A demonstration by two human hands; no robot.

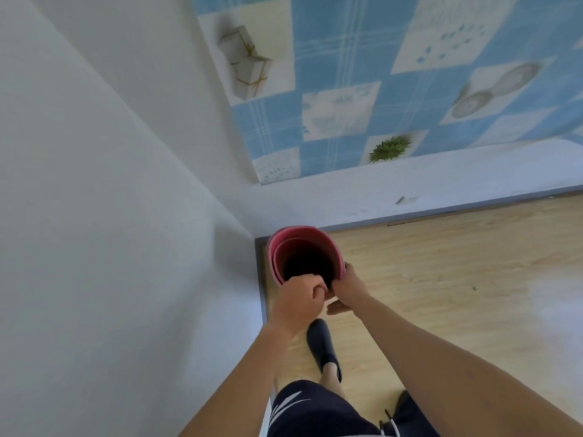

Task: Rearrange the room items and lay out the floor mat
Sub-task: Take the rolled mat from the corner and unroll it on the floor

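Observation:
A rolled pink floor mat stands upright in the room corner, seen from above with its dark hollow centre showing. My left hand is closed over the near rim of the roll. My right hand grips the roll's right side, fingers wrapped around the outer layer. The lower part of the mat is hidden behind my hands.
White walls meet at the corner, with a grey baseboard along the wooden floor. A blue patterned wall covering hangs above. My foot in a dark slipper stands just behind the mat.

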